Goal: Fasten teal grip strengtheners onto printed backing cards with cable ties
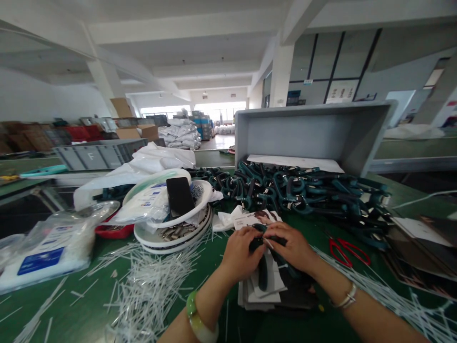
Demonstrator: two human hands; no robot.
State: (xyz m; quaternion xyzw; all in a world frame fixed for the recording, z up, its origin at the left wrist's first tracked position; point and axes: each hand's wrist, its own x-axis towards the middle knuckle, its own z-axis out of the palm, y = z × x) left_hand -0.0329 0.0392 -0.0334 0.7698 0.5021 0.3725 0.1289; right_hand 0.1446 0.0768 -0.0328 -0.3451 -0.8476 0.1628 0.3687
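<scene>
A dark green, long-handled hand tool (263, 272) lies between my two hands, over a stack of printed cards (262, 296). My left hand (243, 252) grips its upper part, with thumb and fingers closed round it. From the other side my right hand (291, 247) is closed on it too, fingertips close to the left ones. A thin white strip (268, 244), like a cable tie, shows by the right fingertips. How it runs round the tool is hidden by my fingers. Behind my hands is a heap of similar dark green tools (285, 186).
A tipped grey crate (310, 133) stands behind the heap. White strips (150, 281) lie loose at left; more strips (403, 297) and red-handled scissors (348, 251) are at right. A phone (179, 196) rests on stacked tubs of small metal parts (174, 247). Plastic bags (53, 247) lie far left.
</scene>
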